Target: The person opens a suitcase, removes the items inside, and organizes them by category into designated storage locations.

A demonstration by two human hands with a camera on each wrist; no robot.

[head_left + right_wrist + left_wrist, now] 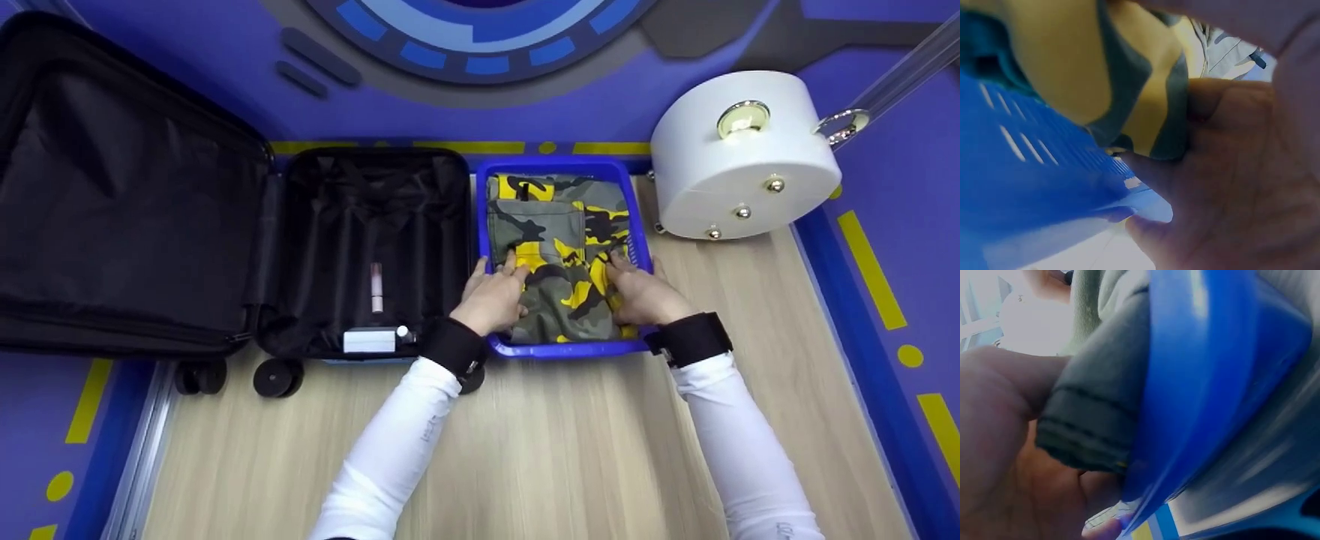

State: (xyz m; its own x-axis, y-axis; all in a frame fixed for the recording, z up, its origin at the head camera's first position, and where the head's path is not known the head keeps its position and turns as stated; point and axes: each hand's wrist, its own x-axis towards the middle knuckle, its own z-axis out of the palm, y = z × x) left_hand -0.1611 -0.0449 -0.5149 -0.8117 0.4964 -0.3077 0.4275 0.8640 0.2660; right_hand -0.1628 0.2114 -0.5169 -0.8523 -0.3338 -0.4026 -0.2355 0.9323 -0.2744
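Note:
A folded camouflage garment (544, 225) in grey, black and yellow fills a blue plastic basket (570, 349). My left hand (491, 300) is at its left side, thumb and fingers around a stitched grey fold (1095, 399) in the left wrist view. One of its fingers lies at the basket's rim. Over on the right side, my right hand (645, 296) holds the garment's edge, and the yellow-and-grey cloth (1140, 95) sits between thumb and fingers in the right wrist view. The garment lies within the basket, and its underside is hidden.
An open black suitcase (330, 225) stands left of the basket, its lid (127, 202) spread further left. Inside lie a slim pink tube (376, 285) and a small white box-like item (369, 341). A white round-sided bag (739, 165) stands back right, near the wall.

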